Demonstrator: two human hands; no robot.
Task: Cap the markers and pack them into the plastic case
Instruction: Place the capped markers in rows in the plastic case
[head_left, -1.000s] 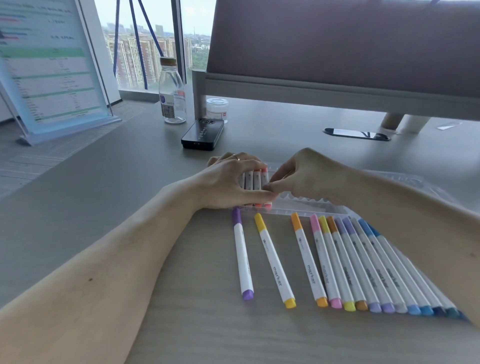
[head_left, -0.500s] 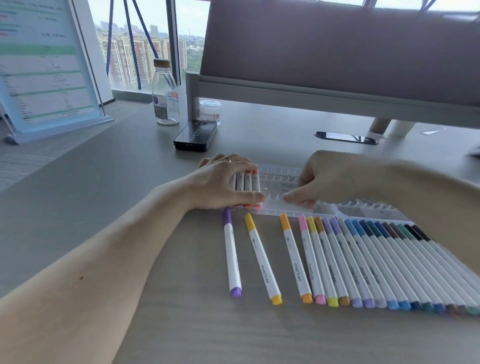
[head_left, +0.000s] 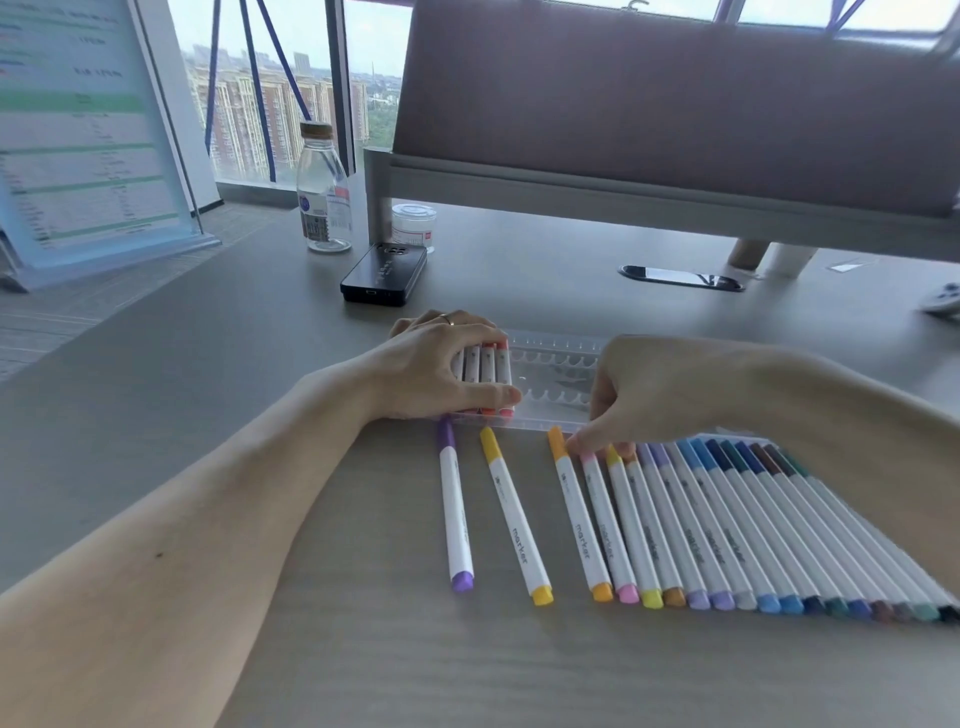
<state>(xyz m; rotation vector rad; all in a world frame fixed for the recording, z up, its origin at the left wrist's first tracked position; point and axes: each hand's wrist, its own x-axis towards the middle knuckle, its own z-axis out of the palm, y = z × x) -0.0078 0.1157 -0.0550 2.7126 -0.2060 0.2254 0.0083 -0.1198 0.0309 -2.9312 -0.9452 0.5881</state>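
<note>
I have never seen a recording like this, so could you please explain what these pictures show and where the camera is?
There is no machine here: these are a person's two bare hands, filmed in every picture by one camera worn on the head, looking forward and down. The left hand grips the left end of the clear case, over a few packed markers. The right hand reaches its fingertips to the far ends of the orange marker and pink marker in the row on the desk; whether it pinches one cannot be seen. A purple marker and a yellow marker lie apart to the left. Behind stand a bottle and a black box.
</note>
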